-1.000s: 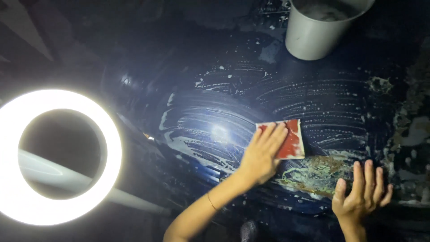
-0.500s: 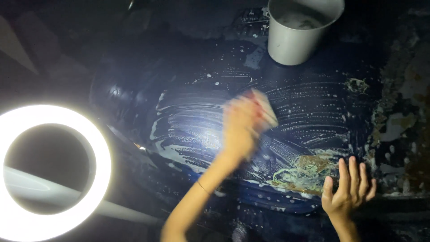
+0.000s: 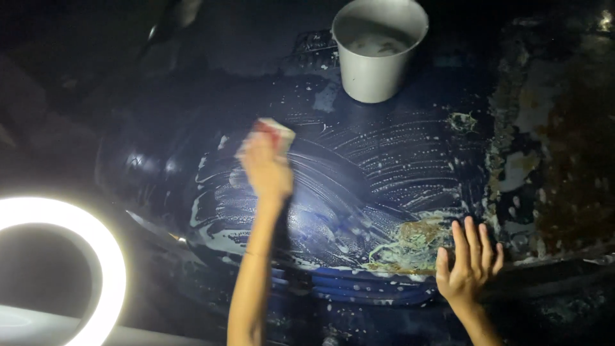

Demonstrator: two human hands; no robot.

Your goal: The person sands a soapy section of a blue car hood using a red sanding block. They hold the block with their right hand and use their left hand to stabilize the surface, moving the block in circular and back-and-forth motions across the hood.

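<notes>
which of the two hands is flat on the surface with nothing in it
The right hand, spread with fingers splayed on the wet dark blue panel beside the yellowish patch. The left hand instead presses a red and white sponge further up.

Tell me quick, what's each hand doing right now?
Left hand: closed on a red and white sanding pad, pressed to the wet dark blue panel.
Right hand: open, fingers spread, flat on the panel, holding nothing.
</notes>
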